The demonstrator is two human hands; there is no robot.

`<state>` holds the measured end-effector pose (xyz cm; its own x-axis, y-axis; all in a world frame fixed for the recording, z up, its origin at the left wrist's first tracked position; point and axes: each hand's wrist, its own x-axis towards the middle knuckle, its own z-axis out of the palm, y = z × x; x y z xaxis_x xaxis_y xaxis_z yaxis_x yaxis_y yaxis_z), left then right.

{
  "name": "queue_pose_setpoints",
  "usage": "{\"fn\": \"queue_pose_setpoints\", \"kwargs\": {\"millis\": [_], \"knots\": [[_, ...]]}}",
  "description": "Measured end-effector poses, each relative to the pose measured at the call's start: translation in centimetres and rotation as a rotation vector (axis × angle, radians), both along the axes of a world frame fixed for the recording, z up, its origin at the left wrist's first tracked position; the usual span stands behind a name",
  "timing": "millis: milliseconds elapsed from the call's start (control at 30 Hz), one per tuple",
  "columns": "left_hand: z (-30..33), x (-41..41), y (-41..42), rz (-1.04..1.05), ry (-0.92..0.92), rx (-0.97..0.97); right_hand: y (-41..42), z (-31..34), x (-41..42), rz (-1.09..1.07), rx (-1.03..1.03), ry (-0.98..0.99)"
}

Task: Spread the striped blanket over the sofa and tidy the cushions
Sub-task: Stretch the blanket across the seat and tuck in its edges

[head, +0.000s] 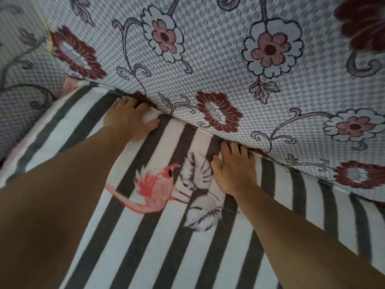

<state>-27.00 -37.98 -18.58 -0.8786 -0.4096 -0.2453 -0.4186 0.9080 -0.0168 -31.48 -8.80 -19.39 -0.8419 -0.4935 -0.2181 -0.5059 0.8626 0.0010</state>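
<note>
At the far left of the frame, a side panel of the sofa, covered in grey-and-white checked woven fabric with dark red flowers (pixel 23 84), rises beside the seat. A grey-and-white striped fleece blanket (pixel 145 236) covers the seat and fills the lower half of the frame, its stripes running from the bottom edge up toward the back of the sofa.

Left of centre, the left hand (pixel 128 117) lies palm down on the blanket at its upper edge. The thumb is spread out to the right; the fingertips are pushed into the crease where the blanket meets the sofa back, and are partly hidden there. The bare forearm runs down to the lower left corner.

In the middle of the blanket, a printed pink flamingo (pixel 154 190) sits beside pale grey printed leaves (pixel 198 184).

Right of centre, the right hand (pixel 234 170) also lies flat, fingers close together and pressed into the same crease, with the palm resting on the leaf print. Its forearm runs to the lower right corner.

Across the whole upper half of the frame stretches the sofa back in checked grey-and-white fabric with pink, white and dark red flowers (pixel 218 59). The blanket's upper edge meets it along a diagonal line falling toward the right.
</note>
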Motion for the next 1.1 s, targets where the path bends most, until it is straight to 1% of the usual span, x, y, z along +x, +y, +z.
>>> {"fn": "queue_pose_setpoints", "kwargs": {"millis": [100, 133, 167, 233, 267, 333, 400, 467, 533, 633, 700, 733, 767, 800, 867, 900, 1000, 1100], "knots": [[0.9, -1.7, -2.0, 0.083, -0.138, 0.192, 0.0, -0.1, -0.1, 0.006, 0.006, -0.011], [1.4, -1.9, -2.5, 0.072, -0.179, 0.182, 0.0, -0.1, -0.1, 0.010, 0.008, -0.022], [1.6, -1.9, -2.8, 0.031, -0.187, 0.099, -0.1, -0.1, 0.0, 0.013, 0.009, -0.024], [1.5, -1.0, -2.2, -0.013, -0.108, -0.082, 0.0, 0.1, -0.1, 0.013, 0.002, -0.024], [1.2, -0.3, -1.5, -0.008, -0.044, -0.117, 0.1, 0.2, -0.1, 0.014, 0.000, -0.023], [0.2, 0.6, -0.8, 0.028, 0.041, -0.106, 0.3, 0.1, 0.0, 0.026, -0.001, -0.011], [-0.1, 0.7, -1.7, 0.029, 0.050, -0.037, 0.2, -0.2, -0.1, 0.035, -0.012, -0.008], [0.1, 0.2, -3.2, 0.007, 0.019, 0.030, 0.1, -0.3, -0.3, 0.021, -0.030, -0.011], [0.0, -0.3, -3.6, -0.008, -0.036, -0.016, 0.3, -0.5, -0.1, 0.012, -0.039, -0.012], [0.5, -0.5, -0.5, 0.085, -0.091, -0.155, 0.4, -0.4, -0.4, 0.014, -0.050, -0.073], [1.1, 0.1, 2.7, 0.176, -0.113, -0.145, 0.6, 0.3, -1.1, 0.039, -0.082, -0.162], [1.3, 0.5, 4.1, 0.183, -0.118, -0.112, 1.2, 0.8, -1.4, 0.057, -0.100, -0.206], [1.4, 0.8, 5.3, 0.140, -0.107, -0.079, 2.2, 1.1, -1.6, 0.075, -0.106, -0.204], [1.5, 1.1, 6.6, 0.055, -0.092, -0.059, 3.6, 1.4, -1.5, 0.077, -0.092, -0.154], [1.6, 1.5, 9.8, -0.118, -0.112, 0.005, 6.3, 1.7, -0.9, 0.019, -0.032, -0.067], [1.5, 1.4, 11.5, -0.167, -0.120, 0.038, 7.0, 1.6, -0.7, -0.009, -0.015, -0.078], [0.7, 0.9, 16.4, -0.211, -0.188, 0.011, 7.1, 0.7, -1.7, -0.050, -0.012, -0.165], [0.2, 0.6, 18.1, -0.201, -0.214, -0.037, 7.3, -0.3, -2.2, -0.035, -0.020, -0.169]]}}
